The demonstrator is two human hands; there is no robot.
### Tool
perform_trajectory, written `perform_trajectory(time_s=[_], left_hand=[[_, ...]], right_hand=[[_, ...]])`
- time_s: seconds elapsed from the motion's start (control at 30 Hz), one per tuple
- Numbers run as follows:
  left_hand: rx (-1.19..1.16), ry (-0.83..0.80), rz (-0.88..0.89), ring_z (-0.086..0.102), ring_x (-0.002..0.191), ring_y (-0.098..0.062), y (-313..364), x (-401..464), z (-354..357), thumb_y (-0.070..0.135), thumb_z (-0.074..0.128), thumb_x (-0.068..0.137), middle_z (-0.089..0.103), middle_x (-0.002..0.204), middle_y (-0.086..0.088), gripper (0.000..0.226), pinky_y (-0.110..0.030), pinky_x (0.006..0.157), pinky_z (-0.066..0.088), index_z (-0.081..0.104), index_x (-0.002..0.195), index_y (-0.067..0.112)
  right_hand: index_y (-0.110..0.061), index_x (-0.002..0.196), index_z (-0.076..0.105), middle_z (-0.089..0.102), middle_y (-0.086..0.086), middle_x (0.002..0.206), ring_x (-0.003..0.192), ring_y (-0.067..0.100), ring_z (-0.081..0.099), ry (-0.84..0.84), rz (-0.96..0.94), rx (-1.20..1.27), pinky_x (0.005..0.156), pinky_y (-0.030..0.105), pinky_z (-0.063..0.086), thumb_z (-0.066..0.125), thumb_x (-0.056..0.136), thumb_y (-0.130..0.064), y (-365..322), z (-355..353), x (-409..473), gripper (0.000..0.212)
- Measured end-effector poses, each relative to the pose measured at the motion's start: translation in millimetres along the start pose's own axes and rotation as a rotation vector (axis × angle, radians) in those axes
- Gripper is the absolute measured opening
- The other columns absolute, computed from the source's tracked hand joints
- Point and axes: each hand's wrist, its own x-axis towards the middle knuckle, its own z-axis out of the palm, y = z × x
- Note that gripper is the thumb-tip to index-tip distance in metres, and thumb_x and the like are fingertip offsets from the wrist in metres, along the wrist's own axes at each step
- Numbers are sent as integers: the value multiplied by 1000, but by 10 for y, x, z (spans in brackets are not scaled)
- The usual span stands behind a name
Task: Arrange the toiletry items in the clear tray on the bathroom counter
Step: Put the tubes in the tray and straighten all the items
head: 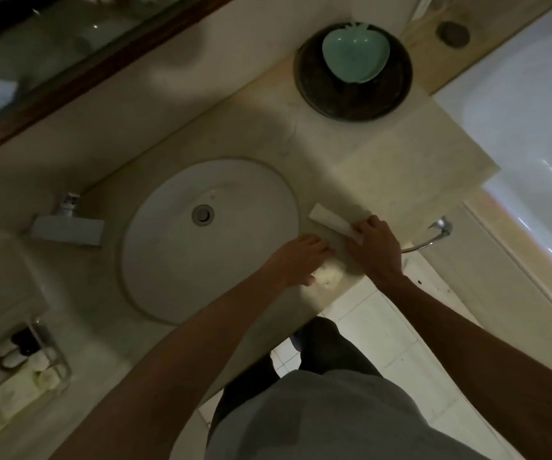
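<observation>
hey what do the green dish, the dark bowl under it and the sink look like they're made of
Green dish: likely glazed ceramic, smooth with a soft sheen. Dark bowl: matte and mottled, perhaps wood or stone; too dim to tell. Sink: white, glossy, probably porcelain, with a metal drain.

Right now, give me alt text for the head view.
Right hand grips a white tube lying on the counter beside the round sink; left hand rests flat beside it. The clear tray of toiletries sits far left.
</observation>
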Motion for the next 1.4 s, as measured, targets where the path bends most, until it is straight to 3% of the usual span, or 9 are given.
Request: perform_trajectory(time_s=[0.13, 0.3, 0.4, 0.63, 0.8, 0.87, 1.0, 1.27, 1.4], left_hand=[[17, -57, -74, 53, 105, -25, 7, -219, 52, 29, 79, 65, 52, 121, -9, 71, -35, 87, 43, 53, 128, 12], [-200, 14, -265, 54, 104, -31, 17, -1131, 241, 22, 68, 78, 53, 122, -15, 57, -39, 88, 38, 48, 128, 4], [-283, 97, -432, 56, 99, -32, -24, -2023, 415, 29, 71, 74, 56, 116, -14, 56, -41, 84, 39, 51, 121, 5], [-376, 154, -870, 50, 118, -30, -114, -4581, 943, 40, 67, 84, 50, 135, -15, 67, -39, 95, 35, 44, 137, 6], [-381, 234, -1122, 58, 107, -34, -72, -5844, 1282, 48, 37, 89, 57, 124, -15, 59, -42, 90, 46, 52, 129, 7], [-405, 282, -1193, 59, 104, -36, -96, -6128, 1391, 45, 26, 88, 57, 124, -17, 61, -44, 88, 49, 54, 127, 6], [-360, 382, -1235, 61, 99, -31, -191, -6431, 1585, 25, 41, 93, 60, 122, -16, 39, -37, 82, 49, 58, 122, 6], [-216, 310, -1217, 57, 88, -32, -385, -6620, 1956, 28, 27, 86, 61, 102, -12, 39, -43, 74, 39, 59, 95, 8], [-203, 415, -1338, 51, 96, -25, -462, -6638, 1911, 31, 43, 81, 53, 109, -7, 31, -44, 86, 41, 51, 106, 16]], right_hand=[[-15, 104, 67, 62, 2, 101, 97, 23, 58, -20, -48, 48, 71, 31, 42, 67, 82, -29, -269, 13, 3, 27], [-19, 95, 63, 61, -5, 89, 72, 14, 59, -56, -228, 81, 63, 26, 44, 75, 80, -36, -934, 141, -186, 25], [-23, 98, 60, 58, -7, 88, 71, 14, 57, -122, -368, 116, 58, 24, 39, 72, 82, -33, -1609, 348, -449, 23], [-16, 95, 65, 64, 0, 89, 70, 22, 61, -207, -818, 88, 57, 33, 49, 75, 73, -27, -3408, 1194, -1390, 26], [-19, 98, 66, 64, -1, 90, 73, 21, 60, -272, -950, 14, 60, 34, 50, 70, 78, -32, -4343, 1599, -1937, 25], [-19, 101, 66, 64, -1, 92, 73, 19, 59, -288, -970, -14, 59, 32, 49, 70, 79, -35, -4570, 1689, -2069, 27], [-18, 103, 65, 64, 0, 97, 73, 16, 58, -304, -956, -38, 59, 29, 48, 74, 80, -35, -4784, 1748, -2196, 30], [-18, 109, 64, 68, 2, 104, 76, 10, 54, -285, -929, -62, 58, 22, 38, 75, 81, -32, -4873, 1785, -2182, 32], [-19, 110, 64, 68, 3, 106, 76, 9, 53, -266, -939, -85, 54, 19, 35, 77, 80, -31, -4940, 1819, -2215, 35]])
